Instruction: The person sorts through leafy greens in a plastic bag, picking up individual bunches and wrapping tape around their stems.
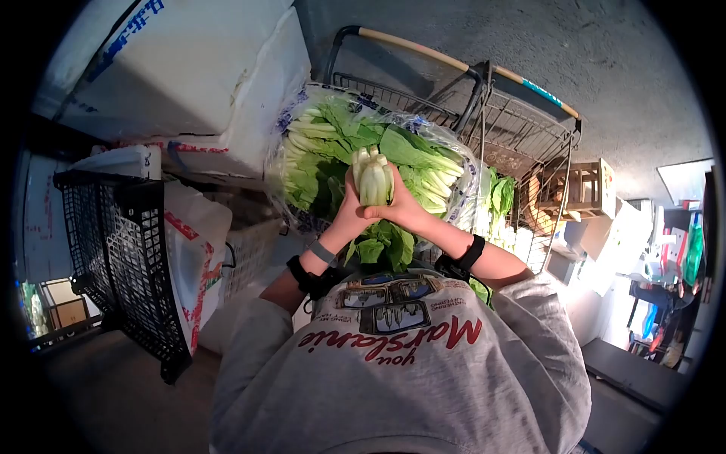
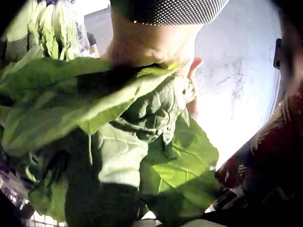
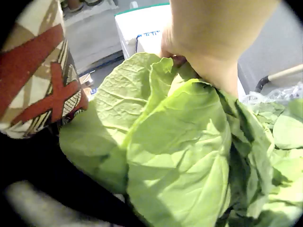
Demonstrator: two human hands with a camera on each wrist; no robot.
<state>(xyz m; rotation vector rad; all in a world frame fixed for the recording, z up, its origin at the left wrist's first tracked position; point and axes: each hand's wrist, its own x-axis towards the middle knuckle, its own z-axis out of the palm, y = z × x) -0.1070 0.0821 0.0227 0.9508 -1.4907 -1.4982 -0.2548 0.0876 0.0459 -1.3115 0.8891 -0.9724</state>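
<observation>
Both hands grip one bunch of leafy greens [image 1: 374, 180] at the middle of the head view, its pale stem ends pointing away from the body and its leaves hanging toward the shirt. The left hand [image 1: 352, 209] curls round one side, the right hand [image 1: 405, 207] round the other, and they meet at the base. Broad green leaves [image 2: 177, 165] fill the left wrist view below the left hand [image 2: 154, 45]. In the right wrist view, leaves [image 3: 180, 151] spread beneath the right hand [image 3: 208, 56]. Most fingers are hidden behind the bunch.
Beyond the hands, more greens [image 1: 435, 163] lie in a clear plastic bag [image 1: 276, 170] by a wire cart [image 1: 522, 125]. White foam boxes [image 1: 189, 76] stand at the left, above a black plastic crate [image 1: 125, 250]. A wooden crate [image 1: 601, 189] is at the right.
</observation>
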